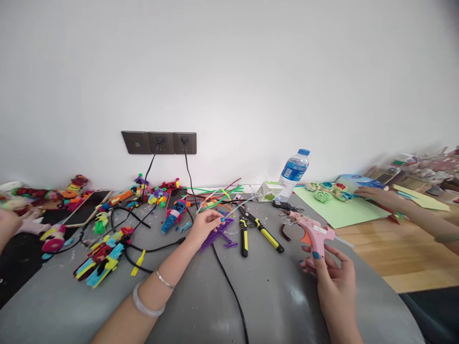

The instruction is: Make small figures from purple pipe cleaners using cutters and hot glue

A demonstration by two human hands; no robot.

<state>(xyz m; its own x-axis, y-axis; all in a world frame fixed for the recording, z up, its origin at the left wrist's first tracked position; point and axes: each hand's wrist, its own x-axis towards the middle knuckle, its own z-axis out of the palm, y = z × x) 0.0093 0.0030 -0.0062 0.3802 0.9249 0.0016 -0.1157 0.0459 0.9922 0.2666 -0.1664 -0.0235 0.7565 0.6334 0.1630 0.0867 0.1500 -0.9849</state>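
My left hand [207, 226] is closed in a pinch over a purple pipe-cleaner piece [225, 232] at the middle of the grey table [201, 306]; what sits between the fingertips is too small to make out. On the right, my right hand [332, 274] wraps round the handle of a pink glue gun [317, 234], its nozzle pointing up and to the left. Between the hands lie pliers with yellow and black handles [267, 235]. Behind them stand a small green and white box [268, 191] and a water bottle [294, 173].
Colourful fuzzy figures [102, 258], a phone [88, 208] and black cables [229, 282] cover the left side. Green paper [332, 210] with paper flowers lies at right, where another person's hand [380, 196] reaches in. Another hand [7, 224] shows at the far left edge.
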